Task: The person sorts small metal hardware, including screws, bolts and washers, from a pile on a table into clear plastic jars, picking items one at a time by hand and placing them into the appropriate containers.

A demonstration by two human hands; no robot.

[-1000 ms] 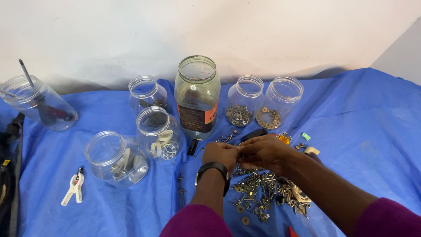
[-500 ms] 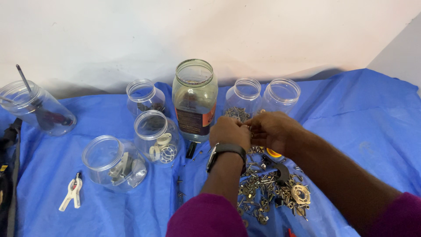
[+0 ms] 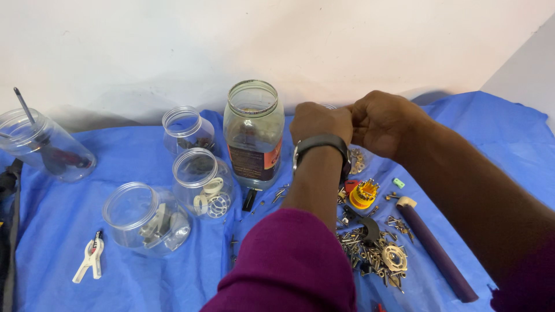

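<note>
1. My left hand (image 3: 319, 122) and right hand (image 3: 378, 120) meet knuckle to knuckle, fingers curled narrow; whether they pinch anything I cannot tell.
2. Just under those fingers a clear plastic jar (image 3: 357, 160) stands upright, its mouth upward and mostly hidden, small metal bits inside.
3. Left of the fingers: a tall glass jar (image 3: 253, 134), long axis vertical.
4. Below the fingers, loose shiny hardware (image 3: 370, 251) litters the wrinkled blue cloth (image 3: 139, 277) over the tabletop.

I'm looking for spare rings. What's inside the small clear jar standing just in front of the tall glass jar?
The small clear jar holds a few pale ring-shaped plastic parts and one round spoked piece, resting at its bottom. Its far side is blurred by the plastic, so anything behind the rings cannot be made out.
</note>
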